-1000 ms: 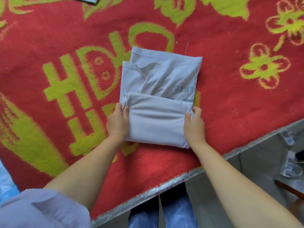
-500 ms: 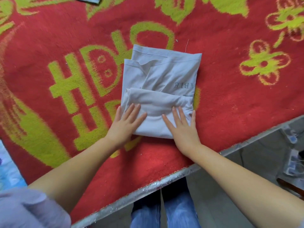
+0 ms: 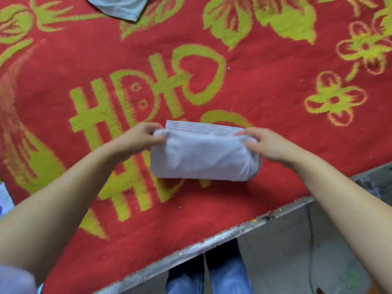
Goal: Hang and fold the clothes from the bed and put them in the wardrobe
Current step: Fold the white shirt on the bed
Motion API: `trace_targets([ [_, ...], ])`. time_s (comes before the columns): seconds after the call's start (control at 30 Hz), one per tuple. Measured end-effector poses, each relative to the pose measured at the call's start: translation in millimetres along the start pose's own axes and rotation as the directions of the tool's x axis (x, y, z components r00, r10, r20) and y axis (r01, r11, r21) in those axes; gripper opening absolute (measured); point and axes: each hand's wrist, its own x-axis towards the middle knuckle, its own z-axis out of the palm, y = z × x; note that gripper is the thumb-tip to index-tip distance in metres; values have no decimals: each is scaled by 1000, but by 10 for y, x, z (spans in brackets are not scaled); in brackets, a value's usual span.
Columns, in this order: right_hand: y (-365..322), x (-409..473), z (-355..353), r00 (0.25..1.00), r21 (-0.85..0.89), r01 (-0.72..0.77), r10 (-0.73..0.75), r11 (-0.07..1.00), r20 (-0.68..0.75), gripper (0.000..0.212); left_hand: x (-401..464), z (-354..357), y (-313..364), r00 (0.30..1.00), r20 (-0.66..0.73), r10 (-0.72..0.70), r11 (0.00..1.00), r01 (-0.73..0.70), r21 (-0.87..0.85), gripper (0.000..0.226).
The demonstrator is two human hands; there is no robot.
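Now both hands (image 3: pixel 137 137) (image 3: pixel 265 145) pinch the folded garment (image 3: pixel 201 155).

Pale lavender garment (image 3: pixel 201 155), folded into compact bundle, on red bedspread (image 3: pixel 275 102)

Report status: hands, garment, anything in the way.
Left hand and right hand each grip an end of the folded white garment. Garment compact, on the red blanket. Another garment at far edge, well apart.

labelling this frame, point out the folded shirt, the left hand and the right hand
folded shirt (image 3: pixel 201 158), head view, middle of its top face
left hand (image 3: pixel 137 139), head view, back of hand
right hand (image 3: pixel 267 145), head view, back of hand
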Motion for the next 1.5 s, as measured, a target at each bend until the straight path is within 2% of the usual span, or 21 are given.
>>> trace_targets([
  [0.07, 62, 268, -2, 967, 202, -99, 142, 974, -210, 34, 287, 66, -47, 974, -192, -124, 947, 59, -315, 15],
  [0.13, 109, 460, 129, 890, 332, -212, 322, 919, -322, 48, 529, 254, -114, 913, -342, -223, 911, 71, -406, 20],
  [0.17, 125, 513, 232, 858, 344, -247, 370, 906, -356, 57, 606, 363, -157, 876, -416, -244, 927, 84, -365, 26],
  [0.23, 132, 535, 462, 824, 230, -285, 360, 931, -438, 66, 647, 546, -223, 788, -571, -231, 967, 121, -225, 34],
  [0.3, 150, 504, 637, 804, 52, -321, 301, 946, -512, 61, 613, 675, -269, 735, -649, -196, 980, 120, -161, 28],
  [0.4, 236, 517, 688, 797, -93, -341, 236, 935, -557, 46, 621, 753, -325, 687, -712, -146, 986, 156, -52, 27],
  [0.53, 346, 577, 679, 821, -142, -288, 168, 947, -546, 44, 720, 764, -356, 663, -734, -145, 959, 277, 61, 32],
  [0.6, 376, 495, 697, 826, -127, -257, 150, 958, -543, 55, 677, 769, -346, 667, -729, -152, 940, 325, 102, 30],
  [0.67, 430, 343, 655, 803, -101, -249, 147, 963, -577, 66, 557, 715, -384, 665, -735, -134, 940, 319, 117, 29],
  [0.7, 435, 250, 610, 774, -91, -275, 164, 957, -612, 67, 453, 685, -412, 671, -738, -75, 948, 277, 156, 35],
  [0.77, 370, 58, 605, 746, -214, -310, 98, 926, -658, 65, 217, 705, -484, 705, -671, 229, 895, 118, 430, 51],
  [0.8, 306, -19, 673, 776, -358, -268, -20, 894, -631, 67, 106, 773, -499, 726, -547, 416, 795, 2, 607, 59],
  [0.83, 230, -72, 787, 823, -508, -170, -162, 845, -545, 71, 19, 877, -506, 749, -361, 555, 652, -122, 748, 67],
  [0.87, 164, -102, 934, 875, -629, -54, -267, 775, -404, 79, -31, 997, -510, 769, -159, 619, 504, -234, 832, 75],
  [0.9, 123, -105, 1070, 923, -707, 28, -290, 707, -254, 88, -42, 1108, -508, 788, 1, 616, 386, -303, 871, 83],
  [0.93, 110, -84, 1176, 959, -749, 45, -239, 661, -154, 95, -19, 1197, -491, 825, 88, 558, 326, -315, 891, 90],
  [1.0, 185, 32, 1249, 984, -784, -68, -86, 617, -153, 96, 94, 1271, -439, 899, 52, 435, 352, -223, 909, 98],
  [1.1, 277, 152, 1179, 970, -788, -166, -44, 593, -237, 86, 283, 1191, -447, 910, -26, 413, 409, -160, 898, 82],
  [1.27, 126, 155, 1116, 976, -762, -159, -14, 628, -216, 71, 293, 997, -294, 953, 56, 297, 340, -160, 927, 64],
  [1.37, -144, 84, 845, 986, -753, -135, 16, 644, -163, 70, 111, 849, -4, 960, 33, 279, 333, -129, 934, 64],
  [1.5, -779, -155, 419, 993, -804, -42, -66, 594, -101, 74, -327, 457, 474, 959, -22, 283, 325, -74, 943, 68],
])
